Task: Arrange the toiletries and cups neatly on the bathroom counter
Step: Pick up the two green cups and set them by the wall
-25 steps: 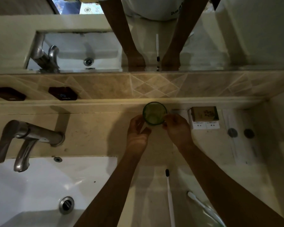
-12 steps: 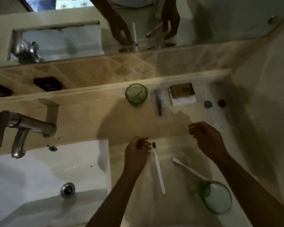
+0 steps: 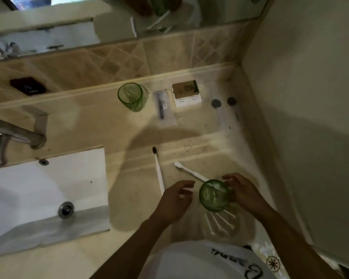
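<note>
A green glass cup (image 3: pixel 131 97) stands upright at the back of the beige counter (image 3: pixel 85 125). A second green cup (image 3: pixel 215 195) is near the front, and my right hand (image 3: pixel 244 193) grips its right side. My left hand (image 3: pixel 175 200) hovers just left of it with fingers spread and nothing in it. A white toothbrush with a dark head (image 3: pixel 158 170) lies on the counter, its handle end under my left hand. Another white toothbrush (image 3: pixel 189 171) lies slanted, its handle running to the near cup.
Along the back sit a wrapped sachet (image 3: pixel 163 107), a small brown-and-white box (image 3: pixel 186 93), two dark round caps (image 3: pixel 216 103) and a clear strip packet (image 3: pixel 224 115). The white sink (image 3: pixel 38 190) and metal faucet (image 3: pixel 14 135) are at left. A wall (image 3: pixel 300 97) closes the right side.
Both hands pulled back from the far cup toward the counter's front. My right hand has taken hold of the near green cup; my left hand moved beside it.
</note>
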### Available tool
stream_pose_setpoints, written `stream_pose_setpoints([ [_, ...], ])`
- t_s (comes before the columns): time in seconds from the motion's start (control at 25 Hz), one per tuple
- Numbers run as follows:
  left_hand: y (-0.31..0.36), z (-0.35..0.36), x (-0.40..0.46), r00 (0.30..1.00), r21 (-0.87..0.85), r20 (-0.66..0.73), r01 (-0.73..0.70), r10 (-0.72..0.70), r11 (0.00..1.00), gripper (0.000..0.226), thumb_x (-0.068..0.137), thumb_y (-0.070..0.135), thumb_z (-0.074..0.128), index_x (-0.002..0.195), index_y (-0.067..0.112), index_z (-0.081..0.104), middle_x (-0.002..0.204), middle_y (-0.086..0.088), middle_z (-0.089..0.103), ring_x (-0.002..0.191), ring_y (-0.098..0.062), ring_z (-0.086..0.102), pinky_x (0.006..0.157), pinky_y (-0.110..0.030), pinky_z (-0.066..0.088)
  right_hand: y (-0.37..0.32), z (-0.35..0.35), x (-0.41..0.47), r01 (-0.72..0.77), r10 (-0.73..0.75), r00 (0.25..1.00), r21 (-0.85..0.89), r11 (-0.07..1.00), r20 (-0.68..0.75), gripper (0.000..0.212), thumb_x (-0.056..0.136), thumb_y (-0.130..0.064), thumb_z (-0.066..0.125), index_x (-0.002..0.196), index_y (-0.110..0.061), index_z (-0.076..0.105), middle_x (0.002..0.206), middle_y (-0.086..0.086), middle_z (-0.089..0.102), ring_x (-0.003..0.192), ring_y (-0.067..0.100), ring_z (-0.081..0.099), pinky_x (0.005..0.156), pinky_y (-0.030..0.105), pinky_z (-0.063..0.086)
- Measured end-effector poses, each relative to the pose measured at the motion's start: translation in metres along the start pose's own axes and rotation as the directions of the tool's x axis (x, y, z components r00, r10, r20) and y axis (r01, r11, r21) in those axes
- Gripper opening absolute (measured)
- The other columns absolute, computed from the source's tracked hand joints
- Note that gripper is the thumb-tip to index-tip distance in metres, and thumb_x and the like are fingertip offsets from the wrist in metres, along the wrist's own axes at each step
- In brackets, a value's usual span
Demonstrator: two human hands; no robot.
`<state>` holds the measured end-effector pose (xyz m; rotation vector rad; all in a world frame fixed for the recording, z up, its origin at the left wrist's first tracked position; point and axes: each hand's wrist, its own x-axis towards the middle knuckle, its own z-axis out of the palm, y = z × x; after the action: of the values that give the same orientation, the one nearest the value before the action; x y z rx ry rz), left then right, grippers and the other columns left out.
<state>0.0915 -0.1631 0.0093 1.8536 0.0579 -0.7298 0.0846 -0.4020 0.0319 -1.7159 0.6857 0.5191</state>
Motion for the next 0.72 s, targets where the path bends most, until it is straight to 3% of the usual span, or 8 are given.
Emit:
stream_pose_setpoints([
  [0.12,0.003,0.021,-0.013,0.999,-0.046,-0.039,0.027,-0.028,0.999,0.051,0.082,-0.003,0.068,0.127,0.018,0.061,0.122,0.005,0.066,0.105,-0.011,0.066,0.086,-0.030,0.058,0.018,-0.005,-0.005,0.138,-0.119,0.980,-0.115,0.984,0.158,0.041,0.088,0.010,0.054,0.103,-0.026,0.064,0.105,0.008,0.065,0.083,0.021,0.068,0.066,0.035,0.056],
  [0.28,0.001,0.037,-0.024,0.988,-0.164,-0.140,0.038,-0.061,0.986,0.042,0.082,0.003,0.075,0.119,0.020,0.065,0.118,0.005,0.070,0.102,-0.007,0.069,0.088,-0.030,0.058,0.027,0.000,-0.010,0.249,-0.186,0.951,-0.257,0.934,0.247,0.053,0.074,-0.007,0.077,0.120,-0.025,0.057,0.117,-0.007,0.062,0.104,0.016,0.065,0.086,0.039,0.056],
  [0.4,0.002,0.028,-0.030,0.979,-0.212,-0.199,0.004,-0.047,0.977,0.043,0.082,-0.002,0.073,0.120,0.017,0.065,0.118,0.003,0.070,0.104,-0.008,0.069,0.091,-0.033,0.057,0.014,0.012,-0.012,0.261,-0.188,0.947,-0.280,0.924,0.261,0.061,0.070,-0.015,0.081,0.124,-0.024,0.053,0.117,-0.007,0.062,0.099,0.011,0.066,0.083,0.033,0.056],
  [0.52,-0.002,-0.002,-0.036,0.968,-0.210,-0.249,-0.077,0.023,0.975,0.045,0.084,0.001,0.073,0.119,0.029,0.067,0.116,0.011,0.072,0.106,-0.006,0.069,0.088,-0.025,0.057,-0.003,0.035,-0.015,0.297,-0.224,0.935,-0.261,0.918,0.276,0.062,0.069,-0.017,0.083,0.121,-0.027,0.051,0.114,-0.009,0.063,0.088,0.003,0.070,0.069,0.019,0.054],
  [0.64,-0.008,-0.045,-0.039,0.956,-0.241,-0.289,-0.125,0.051,0.962,0.044,0.086,0.002,0.072,0.115,0.036,0.067,0.111,0.020,0.073,0.106,-0.002,0.068,0.083,-0.018,0.055,-0.027,0.073,-0.016,0.303,-0.250,0.938,-0.217,0.928,0.238,0.060,0.068,-0.010,0.083,0.118,-0.027,0.052,0.111,-0.007,0.064,0.085,0.005,0.071,0.063,0.018,0.052],
  [0.72,-0.014,-0.079,-0.044,0.947,-0.293,-0.320,-0.134,0.035,0.947,0.043,0.086,0.000,0.071,0.113,0.034,0.067,0.111,0.015,0.074,0.104,-0.003,0.069,0.079,-0.016,0.054,-0.046,0.109,-0.017,0.305,-0.270,0.940,-0.163,0.938,0.207,0.057,0.070,-0.001,0.081,0.112,-0.030,0.054,0.107,-0.007,0.064,0.081,0.005,0.070,0.062,0.019,0.053],
])
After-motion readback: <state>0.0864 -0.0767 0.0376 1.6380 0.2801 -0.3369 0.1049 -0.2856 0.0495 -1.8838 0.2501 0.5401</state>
